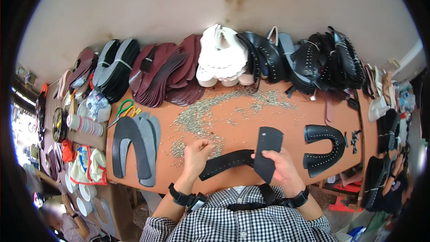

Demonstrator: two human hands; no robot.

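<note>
Worktable [286, 121]: brown top, spanning left to right; its far edge is lined with stacked shoe uppers in black, maroon and white.
Stud scatter [201, 116]: small silver studs strewn across the middle of the table, thickest just beyond the left hand.
Cut soles [134, 150]: black and grey U-shaped pieces lying flat at the near left.
Studded upper [323, 149]: black horseshoe piece resting at the near right, well apart from the hands.
Black upper piece [264, 157]: thin curved sheet at near centre, one limb raised, the other trailing flat on the table. Judged light, limp and flexible, not fragile; best taken by a pinch at its edge, near the perforated row.
Right hand [283, 168]: fingers pinched tight on the raised limb.
Left hand [197, 152]: fingertips drawn together at the studs; whether a stud is pinched cannot be told.
Scissors [124, 110]: green-handled, far left.
</note>
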